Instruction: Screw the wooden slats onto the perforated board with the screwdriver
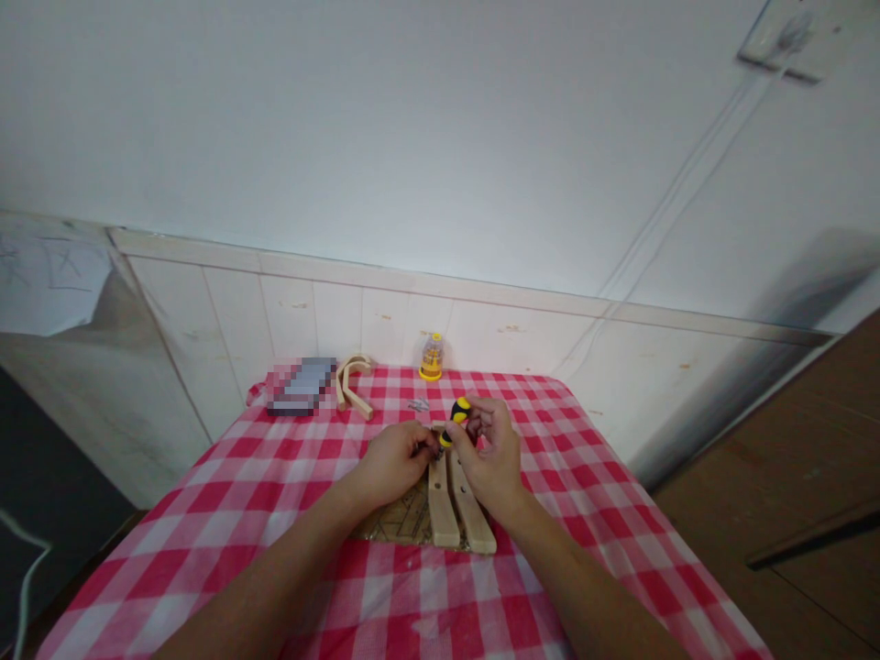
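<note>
My right hand grips a short yellow and black screwdriver, tilted with its tip end toward the lower left. Close to that end, my left hand is closed in a pinch; what its fingertips hold is hidden. Beneath both hands lie two curved wooden pieces, a left one and a right one, side by side with dark holes in them. They rest on a brown patterned mat. Where the screwdriver's tip meets the wood is too small to make out.
Small metal screws lie beyond my hands. At the table's back stand a yellow-based clear container, more curved wooden pieces and a blurred dark flat object. A red checked cloth covers the table, which meets the wall.
</note>
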`<state>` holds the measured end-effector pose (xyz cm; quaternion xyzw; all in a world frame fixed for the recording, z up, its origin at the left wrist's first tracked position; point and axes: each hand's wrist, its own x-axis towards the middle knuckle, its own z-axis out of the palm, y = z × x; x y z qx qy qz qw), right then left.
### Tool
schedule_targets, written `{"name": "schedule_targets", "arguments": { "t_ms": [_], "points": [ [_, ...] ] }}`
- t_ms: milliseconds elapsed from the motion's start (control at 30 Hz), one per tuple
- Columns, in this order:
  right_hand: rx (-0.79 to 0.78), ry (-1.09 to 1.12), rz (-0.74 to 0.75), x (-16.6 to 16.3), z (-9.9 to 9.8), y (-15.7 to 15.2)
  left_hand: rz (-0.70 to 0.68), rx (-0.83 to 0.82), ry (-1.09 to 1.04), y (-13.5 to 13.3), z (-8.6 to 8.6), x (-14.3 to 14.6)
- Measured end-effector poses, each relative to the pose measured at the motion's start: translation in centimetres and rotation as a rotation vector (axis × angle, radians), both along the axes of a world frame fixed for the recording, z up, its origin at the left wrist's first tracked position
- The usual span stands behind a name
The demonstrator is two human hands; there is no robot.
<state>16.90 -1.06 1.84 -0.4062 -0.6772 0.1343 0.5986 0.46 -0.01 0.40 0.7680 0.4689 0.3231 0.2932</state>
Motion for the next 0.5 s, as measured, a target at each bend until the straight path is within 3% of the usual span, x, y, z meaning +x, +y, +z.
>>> {"name": "schedule_targets", "arguments": {
  "t_ms": [333,500],
  "points": [
    [0.082,0.081,0.02,0.09,0.0,-0.53,-0.009,-0.009,-0.014,-0.28,0.54,0.09],
    [0.078,-0.055,0.061,0.41,0.17,-0.91,-0.014,-0.002,-0.005,-0.19,0.49,0.08]
  ]
}}
